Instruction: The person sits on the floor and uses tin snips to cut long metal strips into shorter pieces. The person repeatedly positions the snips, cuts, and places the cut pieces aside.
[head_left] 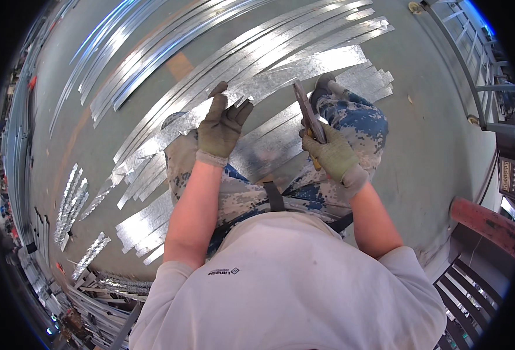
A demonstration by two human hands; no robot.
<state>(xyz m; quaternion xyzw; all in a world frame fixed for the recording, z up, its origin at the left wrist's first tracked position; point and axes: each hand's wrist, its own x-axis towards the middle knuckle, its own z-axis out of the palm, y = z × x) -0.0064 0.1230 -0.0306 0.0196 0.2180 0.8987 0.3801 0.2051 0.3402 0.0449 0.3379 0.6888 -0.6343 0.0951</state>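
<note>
Both my hands wear olive-green gloves with dark fingertips. My left hand (220,127) is raised over my left knee, palm partly up, fingers apart and slightly curled. It is above a long shiny metal strip (327,61) that runs across in front of my knees. A small dark sliver shows by its fingertips; I cannot tell whether it is a separate piece. My right hand (332,150) is wrapped around a pair of tin snips (308,111) with dark, worn blades pointing up and away and some yellow on the handle. More metal strips (269,143) lie between my legs.
Several long metal strips (170,49) lie in bundles on the grey-green floor (426,140) ahead. Crinkled metal pieces (71,204) lie at the left. A wheeled metal frame (473,87) stands at the far right, with a red cylinder (484,224) and a slatted chair (470,291) nearer.
</note>
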